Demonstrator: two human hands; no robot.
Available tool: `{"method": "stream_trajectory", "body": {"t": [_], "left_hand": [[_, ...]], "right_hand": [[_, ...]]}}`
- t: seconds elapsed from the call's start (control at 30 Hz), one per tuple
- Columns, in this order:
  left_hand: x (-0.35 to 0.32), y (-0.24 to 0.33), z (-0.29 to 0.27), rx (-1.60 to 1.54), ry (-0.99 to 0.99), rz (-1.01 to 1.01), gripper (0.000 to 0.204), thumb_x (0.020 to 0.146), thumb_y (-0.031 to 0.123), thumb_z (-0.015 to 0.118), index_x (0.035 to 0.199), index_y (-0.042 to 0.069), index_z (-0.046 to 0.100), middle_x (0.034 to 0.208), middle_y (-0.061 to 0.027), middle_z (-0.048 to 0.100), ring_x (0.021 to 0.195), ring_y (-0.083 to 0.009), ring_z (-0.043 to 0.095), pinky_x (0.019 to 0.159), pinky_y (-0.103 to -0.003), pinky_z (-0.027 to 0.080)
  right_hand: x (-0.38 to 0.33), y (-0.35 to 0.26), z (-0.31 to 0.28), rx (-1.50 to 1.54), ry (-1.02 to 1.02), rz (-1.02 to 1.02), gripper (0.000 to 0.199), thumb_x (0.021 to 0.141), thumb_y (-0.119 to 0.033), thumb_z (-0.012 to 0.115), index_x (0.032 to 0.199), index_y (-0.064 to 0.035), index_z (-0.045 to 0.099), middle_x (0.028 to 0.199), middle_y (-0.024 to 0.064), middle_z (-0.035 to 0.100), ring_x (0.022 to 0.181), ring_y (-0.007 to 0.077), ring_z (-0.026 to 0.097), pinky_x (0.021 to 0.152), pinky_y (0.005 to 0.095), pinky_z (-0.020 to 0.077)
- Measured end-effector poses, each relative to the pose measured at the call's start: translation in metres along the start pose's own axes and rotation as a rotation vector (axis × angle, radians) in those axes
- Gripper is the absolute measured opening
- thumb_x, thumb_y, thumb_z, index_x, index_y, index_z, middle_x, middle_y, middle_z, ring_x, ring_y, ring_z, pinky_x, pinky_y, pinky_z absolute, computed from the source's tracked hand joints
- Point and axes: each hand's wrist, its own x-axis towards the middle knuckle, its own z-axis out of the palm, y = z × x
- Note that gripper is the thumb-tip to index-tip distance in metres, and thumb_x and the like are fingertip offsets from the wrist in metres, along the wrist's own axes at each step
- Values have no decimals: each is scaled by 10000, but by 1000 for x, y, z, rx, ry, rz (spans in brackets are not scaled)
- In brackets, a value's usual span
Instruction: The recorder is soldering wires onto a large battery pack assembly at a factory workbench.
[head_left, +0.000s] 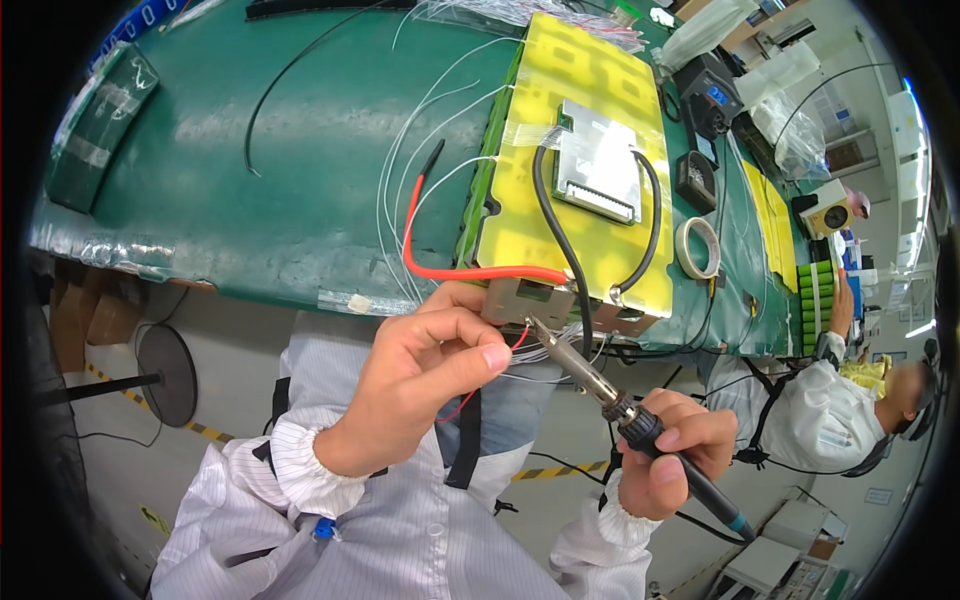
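Observation:
My right hand [675, 450] grips the dark handle of a soldering iron [590, 375], its tip pointing up and left to the near edge of a battery pack [500, 235] with a yellow top sheet. Pinched between the thumb and fingers of my left hand [420, 365] is a thin red wire [520, 338]. The end of that wire meets the iron's tip at a metal tab; whether solder joins them is too small to see. A thick red cable [470, 272] runs left off the pack. Two black cables [562, 225] curve beside a silver-covered circuit board [598, 160].
Several thin white wires [400, 150] trail left over the green bench mat [300, 200]. A tape roll [697, 248], a small black box [695, 181] and a soldering station [707, 95] stand right of the pack. A dark green block [105, 125] lies far left. Another person [815, 415] works at right.

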Motion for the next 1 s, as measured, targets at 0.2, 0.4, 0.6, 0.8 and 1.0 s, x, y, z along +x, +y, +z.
{"method": "stream_trajectory", "body": {"t": [0.2,0.4,0.6,0.8,1.0], "left_hand": [[-1,1,1,-18,-1,3,96,850,68,633,863,-26,646,1163,-82,471,931,-94,474,777,-236,384],[0,-2,1,-40,18,5,95,852,64,628,868,-29,644,1186,-98,475,982,-116,488,819,-252,395],[2,-9,0,-35,13,84,92,853,60,622,874,-27,644,1195,-110,480,1048,-155,496,894,-287,387],[2,-10,-1,-41,-5,87,95,856,61,621,884,-26,647,1207,-116,479,1080,-176,500,940,-313,378],[2,-12,-1,-72,-9,66,99,861,64,620,893,-27,646,1206,-117,479,1090,-183,502,957,-321,373]], "right_hand": [[0,5,-1,8,-44,-35,306,787,-286,652,803,-81,426,483,4,425,401,126,411,413,257,339],[0,6,-1,18,-68,-44,299,781,-273,648,802,-78,423,490,9,421,412,129,409,411,263,343],[0,8,-3,24,-89,-56,295,771,-259,650,799,-76,419,497,22,427,415,138,416,420,267,349],[1,12,-1,95,-51,-120,270,750,-187,674,794,8,492,485,55,457,377,175,412,379,291,339],[0,9,-4,58,-74,-88,284,758,-223,665,794,-35,455,494,44,449,401,160,421,408,283,349]]}}
